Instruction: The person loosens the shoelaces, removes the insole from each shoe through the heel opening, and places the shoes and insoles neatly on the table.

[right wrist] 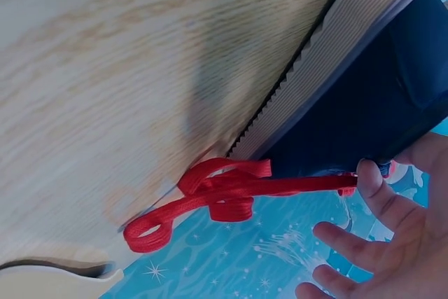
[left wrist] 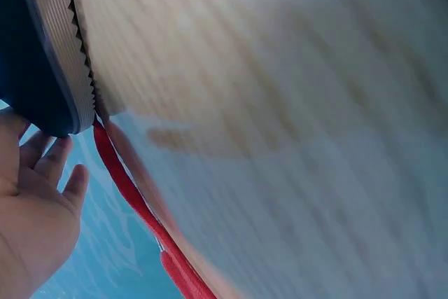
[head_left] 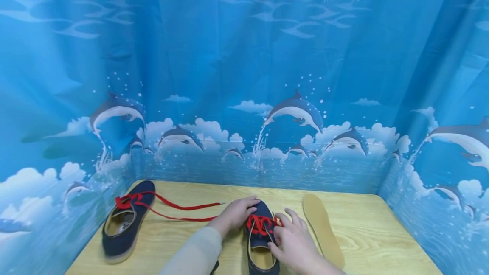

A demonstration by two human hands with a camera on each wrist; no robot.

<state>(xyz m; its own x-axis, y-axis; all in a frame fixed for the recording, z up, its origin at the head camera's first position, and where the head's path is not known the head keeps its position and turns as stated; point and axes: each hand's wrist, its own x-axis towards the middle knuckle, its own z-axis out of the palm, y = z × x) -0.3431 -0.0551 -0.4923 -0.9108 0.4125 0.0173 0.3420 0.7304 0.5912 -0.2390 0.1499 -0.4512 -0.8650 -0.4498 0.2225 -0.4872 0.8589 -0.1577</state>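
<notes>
A navy shoe [head_left: 258,208] with a ribbed pale sole stands on the wooden table, its toe pointing away from me. My left hand [head_left: 240,212] rests on its toe from the left; the left wrist view shows the fingertips [left wrist: 59,146] at the toe's edge. Red laces [head_left: 261,225] cross the top of the shoe. Over its right side is my right hand [head_left: 296,241], fingers spread, with the index fingertip [right wrist: 369,171] right at the red lace. That lace trails in loops [right wrist: 227,190] beside the sole. Inside the shoe, the tan footbed shows.
A second navy shoe [head_left: 122,241] stands at the left, its long red laces [head_left: 183,207] stretched toward the middle. To the right lies a tan insole [head_left: 322,228]. A blue dolphin-print curtain [head_left: 244,75] hangs behind and around the table [head_left: 382,241].
</notes>
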